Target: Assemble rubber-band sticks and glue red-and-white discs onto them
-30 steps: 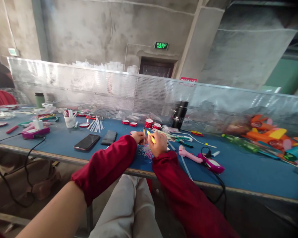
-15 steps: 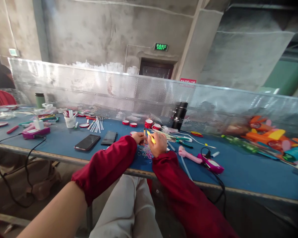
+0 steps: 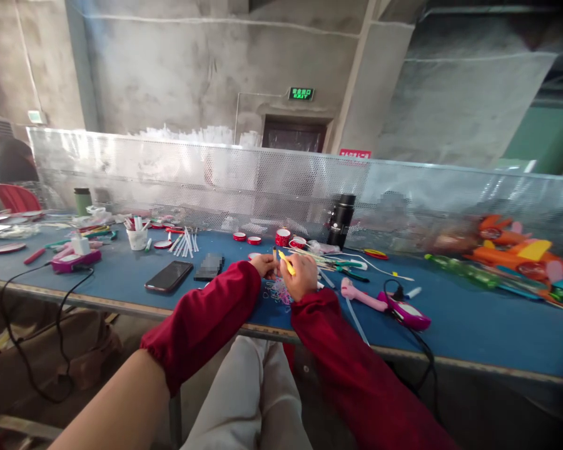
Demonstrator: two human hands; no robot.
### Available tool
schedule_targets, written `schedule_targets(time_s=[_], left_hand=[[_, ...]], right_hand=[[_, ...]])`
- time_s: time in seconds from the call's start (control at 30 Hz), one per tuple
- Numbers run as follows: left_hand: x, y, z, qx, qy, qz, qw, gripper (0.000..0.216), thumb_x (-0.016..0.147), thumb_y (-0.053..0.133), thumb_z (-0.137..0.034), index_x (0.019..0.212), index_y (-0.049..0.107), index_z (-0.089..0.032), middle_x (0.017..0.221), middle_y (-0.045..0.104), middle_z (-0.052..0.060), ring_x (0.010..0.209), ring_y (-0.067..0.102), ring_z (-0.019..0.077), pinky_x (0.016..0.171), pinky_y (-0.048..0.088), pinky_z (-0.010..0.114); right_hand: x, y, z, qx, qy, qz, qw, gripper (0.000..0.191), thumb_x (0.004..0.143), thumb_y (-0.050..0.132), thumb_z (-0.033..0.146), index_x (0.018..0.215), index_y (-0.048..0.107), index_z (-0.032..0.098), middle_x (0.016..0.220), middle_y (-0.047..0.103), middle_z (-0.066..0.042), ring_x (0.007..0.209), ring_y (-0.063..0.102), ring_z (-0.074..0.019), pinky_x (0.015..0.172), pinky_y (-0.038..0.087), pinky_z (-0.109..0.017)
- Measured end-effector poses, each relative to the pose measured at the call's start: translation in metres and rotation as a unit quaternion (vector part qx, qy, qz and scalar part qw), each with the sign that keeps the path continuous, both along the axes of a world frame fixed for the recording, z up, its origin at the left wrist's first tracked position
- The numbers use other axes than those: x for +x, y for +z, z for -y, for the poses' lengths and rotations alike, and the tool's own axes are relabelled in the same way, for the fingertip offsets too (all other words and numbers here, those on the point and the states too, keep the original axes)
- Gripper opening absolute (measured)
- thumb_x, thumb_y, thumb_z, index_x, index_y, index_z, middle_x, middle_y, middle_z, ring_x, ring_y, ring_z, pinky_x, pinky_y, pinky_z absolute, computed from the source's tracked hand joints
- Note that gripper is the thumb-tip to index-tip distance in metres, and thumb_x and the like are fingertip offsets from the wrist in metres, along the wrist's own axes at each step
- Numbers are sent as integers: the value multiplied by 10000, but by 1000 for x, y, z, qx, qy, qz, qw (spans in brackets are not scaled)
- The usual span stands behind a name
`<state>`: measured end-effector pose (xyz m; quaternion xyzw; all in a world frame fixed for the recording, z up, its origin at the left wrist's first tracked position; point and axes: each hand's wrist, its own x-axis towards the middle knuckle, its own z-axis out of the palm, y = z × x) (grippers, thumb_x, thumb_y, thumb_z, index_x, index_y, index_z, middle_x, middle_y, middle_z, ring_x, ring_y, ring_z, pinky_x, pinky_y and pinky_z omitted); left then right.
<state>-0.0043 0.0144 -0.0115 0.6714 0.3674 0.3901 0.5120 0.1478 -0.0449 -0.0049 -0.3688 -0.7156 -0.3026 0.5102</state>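
Note:
Both hands are close together over the blue table. My left hand (image 3: 263,265) pinches a short, thin brown stick (image 3: 274,255) that stands roughly upright. In my right hand (image 3: 303,276) is a slim yellow pen-like tool (image 3: 287,264), its narrow end pointing up toward the stick. Whether the tool touches the stick I cannot tell. A loose pile of small pastel rings (image 3: 278,291), like rubber bands, lies just below the hands, partly covered by the right one. Behind the hands sit red patterned tape rolls (image 3: 282,237).
Left of my arms lie a black phone (image 3: 169,276) and a dark flat block (image 3: 209,267). A white cup of pens (image 3: 137,238) stands farther left. On the right are a black thermos (image 3: 341,222), green-handled pliers (image 3: 351,270), a pink-and-purple corded device (image 3: 406,310) and orange toys (image 3: 516,256).
The view has shifted slightly, so the table items appear a little lower and farther right. Both hands keep their hold on the stick and the yellow tool.

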Motion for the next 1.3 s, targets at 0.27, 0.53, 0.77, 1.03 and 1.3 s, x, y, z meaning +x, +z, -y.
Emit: schedule_targets(time_s=[0.27, 0.53, 0.77, 1.03, 1.3], left_hand=[[0, -6, -8, 24, -4, -5, 1000, 204, 863, 625, -342, 802, 567, -156, 589, 608, -32, 486, 586, 93, 470, 380, 192], [0, -2, -4, 27, -7, -14, 1000, 199, 887, 574, -319, 787, 571, -147, 544, 591, -31, 448, 553, 83, 459, 366, 184], [-1, 2, 3, 10, 6, -2, 1000, 185, 872, 612, -313, 802, 590, -144, 492, 565, -39, 424, 539, 84, 466, 386, 186], [0, -1, 0, 0, 6, 21, 1000, 236, 834, 656, -365, 780, 580, -148, 517, 588, -34, 437, 560, 82, 440, 369, 169], [-1, 2, 3, 12, 15, -4, 1000, 140, 847, 615, -260, 786, 585, -138, 493, 562, -32, 435, 533, 84, 484, 395, 184]], right_hand=[[-3, 1, 6, -5, 18, 31, 999, 86, 906, 545, 236, 945, 621, 228, 829, 717, -32, 794, 616, -202, 870, 368, -371], [-4, -1, 5, -13, 38, -5, 999, 55, 892, 535, 238, 898, 587, 220, 806, 697, -48, 775, 612, -210, 883, 395, -381], [-3, -1, 2, -31, 11, 39, 999, 90, 909, 523, 261, 854, 582, 221, 757, 654, -45, 764, 569, -212, 828, 380, -364], [0, -1, 2, -43, -14, 38, 998, 127, 935, 497, 283, 877, 580, 206, 789, 641, -53, 811, 538, -207, 845, 339, -347], [-6, 0, 4, -47, 1, 55, 997, 112, 926, 504, 267, 871, 581, 207, 790, 647, -50, 805, 536, -206, 826, 342, -349]])
